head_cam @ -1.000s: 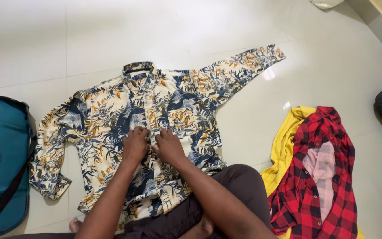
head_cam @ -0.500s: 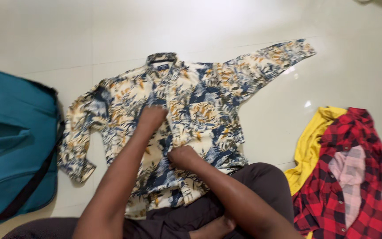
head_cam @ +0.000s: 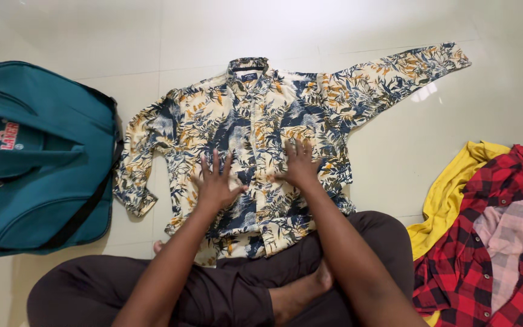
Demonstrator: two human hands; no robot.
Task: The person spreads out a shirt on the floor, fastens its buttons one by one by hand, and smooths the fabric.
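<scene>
Pressing flat with fingers spread, the left hand (head_cam: 215,183) and right hand (head_cam: 298,165) rest apart on the leaf-print shirt (head_cam: 255,127), beside a teal bag (head_cam: 31,157).

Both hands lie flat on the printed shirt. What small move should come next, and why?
Probably slide both palms outward to smooth the cloth. The left hand and right hand lie open on the front of the leaf-print shirt, which is spread face up on the tiled floor, with wrinkles near its hem.

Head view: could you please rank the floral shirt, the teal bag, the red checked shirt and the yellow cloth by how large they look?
1. Floral shirt, spread flat.
2. Teal bag, cut off by the frame's left edge.
3. Red checked shirt, also cut off.
4. Yellow cloth, mostly hidden beneath it, so unsure.
</scene>
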